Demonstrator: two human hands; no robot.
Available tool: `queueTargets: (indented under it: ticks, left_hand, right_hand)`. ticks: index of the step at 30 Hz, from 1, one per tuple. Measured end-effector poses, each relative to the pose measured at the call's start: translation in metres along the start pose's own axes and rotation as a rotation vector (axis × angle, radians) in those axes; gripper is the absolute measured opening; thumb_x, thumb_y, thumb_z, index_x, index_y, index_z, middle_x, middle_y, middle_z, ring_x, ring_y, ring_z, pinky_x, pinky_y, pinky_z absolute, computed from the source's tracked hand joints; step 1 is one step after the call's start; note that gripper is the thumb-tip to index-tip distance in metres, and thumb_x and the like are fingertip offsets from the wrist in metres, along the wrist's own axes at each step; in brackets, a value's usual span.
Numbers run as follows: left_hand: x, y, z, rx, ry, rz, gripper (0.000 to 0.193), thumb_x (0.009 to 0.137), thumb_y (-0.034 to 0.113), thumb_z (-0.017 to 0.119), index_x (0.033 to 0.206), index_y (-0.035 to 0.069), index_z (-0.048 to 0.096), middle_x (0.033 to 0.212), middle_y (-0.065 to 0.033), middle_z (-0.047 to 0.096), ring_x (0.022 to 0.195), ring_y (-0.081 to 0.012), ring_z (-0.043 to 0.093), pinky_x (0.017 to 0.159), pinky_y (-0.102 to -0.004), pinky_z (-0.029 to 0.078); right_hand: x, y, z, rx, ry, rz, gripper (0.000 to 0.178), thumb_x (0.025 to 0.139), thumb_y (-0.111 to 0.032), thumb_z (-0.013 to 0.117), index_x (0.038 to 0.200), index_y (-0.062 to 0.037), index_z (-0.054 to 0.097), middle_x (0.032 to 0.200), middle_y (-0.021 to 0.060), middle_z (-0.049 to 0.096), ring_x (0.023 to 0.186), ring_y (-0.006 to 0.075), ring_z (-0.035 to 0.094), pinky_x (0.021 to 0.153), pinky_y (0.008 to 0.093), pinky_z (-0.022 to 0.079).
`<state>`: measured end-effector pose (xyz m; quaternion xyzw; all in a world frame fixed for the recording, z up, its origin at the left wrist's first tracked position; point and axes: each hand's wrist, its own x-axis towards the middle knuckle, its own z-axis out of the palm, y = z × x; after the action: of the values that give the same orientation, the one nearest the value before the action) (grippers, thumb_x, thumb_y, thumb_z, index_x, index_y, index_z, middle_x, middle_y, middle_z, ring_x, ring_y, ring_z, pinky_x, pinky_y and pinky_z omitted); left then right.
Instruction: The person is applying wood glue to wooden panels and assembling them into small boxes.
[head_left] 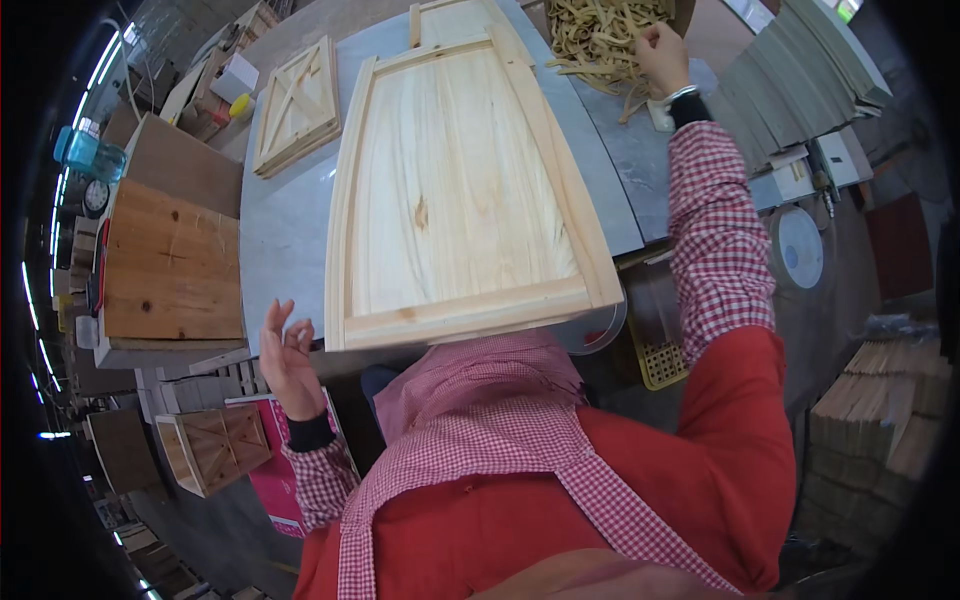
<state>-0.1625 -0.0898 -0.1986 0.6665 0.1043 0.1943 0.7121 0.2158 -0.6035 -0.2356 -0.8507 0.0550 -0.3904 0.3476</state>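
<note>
A pale wooden panel (pixel 450 190) with a raised frame round its edges lies across the table in front of me, its near edge over the table's front. My left hand (pixel 287 365) is raised beside its near left corner, open, fingers apart and holding nothing. At the far right, my right hand (pixel 663 62) reaches to a heap of flat tan strips (pixel 600 35). Its fingers are pinched together at the heap's edge; what they hold, if anything, is too small to make out. Another framed wooden panel (pixel 445 22) partly shows beyond the near one.
Wooden frames with crossed slats (pixel 298 105) are stacked at the table's far left. A brown wooden box (pixel 172 262) stands left of the grey table (pixel 285 235). Grey boards (pixel 790 90) are piled at the far right. A yellow crate (pixel 662 366) sits below the table's right side.
</note>
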Motion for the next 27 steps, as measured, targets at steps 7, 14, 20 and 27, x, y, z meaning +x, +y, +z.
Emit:
queueTargets:
  ticks: [7, 14, 20, 27]
  left_hand:
    - [0.025, 0.065, 0.032, 0.311, -0.183, 0.44, 0.047, 0.094, 0.006, 0.051, 0.138, -0.001, 0.038, 0.135, -0.0184, 0.048, 0.117, -0.0242, 0.052, 0.102, -0.0387, 0.04]
    - [-0.019, 0.131, 0.124, 0.661, -0.466, 1.148, 0.055, 0.076, 0.013, 0.075, 0.124, -0.004, 0.051, 0.131, -0.0239, 0.05, 0.124, -0.0346, 0.048, 0.104, -0.0455, 0.038]
    - [-0.044, 0.108, 0.076, 0.533, -0.872, 0.8, 0.025, 0.075, 0.018, 0.077, 0.079, 0.0, 0.061, 0.089, -0.0118, 0.065, 0.095, -0.0295, 0.063, 0.096, -0.0439, 0.042]
    - [-0.047, 0.104, 0.032, 0.344, -0.927, 0.479, 0.028, 0.077, 0.021, 0.076, 0.069, 0.006, 0.054, 0.069, -0.0066, 0.056, 0.075, -0.0235, 0.06, 0.092, -0.0419, 0.044]
  right_hand:
    - [0.001, -0.143, -0.12, 0.455, -0.438, -0.101, 0.016, 0.085, -0.014, 0.061, 0.092, -0.0018, 0.054, 0.076, 0.0104, 0.061, 0.07, 0.0199, 0.061, 0.064, 0.0314, 0.049]
    - [-0.16, -0.306, -0.206, 0.448, -0.834, -0.942, 0.014, 0.081, 0.001, 0.058, 0.094, -0.0022, 0.056, 0.077, 0.0099, 0.058, 0.065, 0.0252, 0.059, 0.057, 0.0349, 0.046]
    - [-0.222, -0.306, -0.209, 0.611, -1.032, -0.848, 0.014, 0.076, 0.0, 0.063, 0.089, -0.0025, 0.057, 0.074, 0.0107, 0.056, 0.064, 0.0299, 0.055, 0.06, 0.0377, 0.044]
    - [-0.22, -0.272, -0.227, 0.519, -0.998, -0.849, 0.014, 0.081, -0.01, 0.065, 0.072, -0.005, 0.056, 0.066, 0.0087, 0.054, 0.061, 0.0264, 0.05, 0.072, 0.0415, 0.042]
